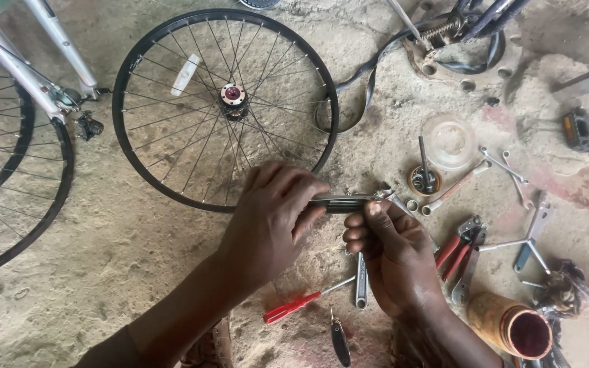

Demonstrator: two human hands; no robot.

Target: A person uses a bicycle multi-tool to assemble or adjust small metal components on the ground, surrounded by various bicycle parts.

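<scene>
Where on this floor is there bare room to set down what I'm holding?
Bare floor lies left of the left hand, between the loose wheel and the mounted wheel. More shows bottom left. Right of the right hand it is crowded: pliers, spanners, screwdriver.

Rough workshop floor in daylight

We see a bare, pitted concrete floor (103, 259) under soft daylight, stained reddish to the right of the loose bicycle wheel (226, 102) and dusty grey all around it.
</scene>
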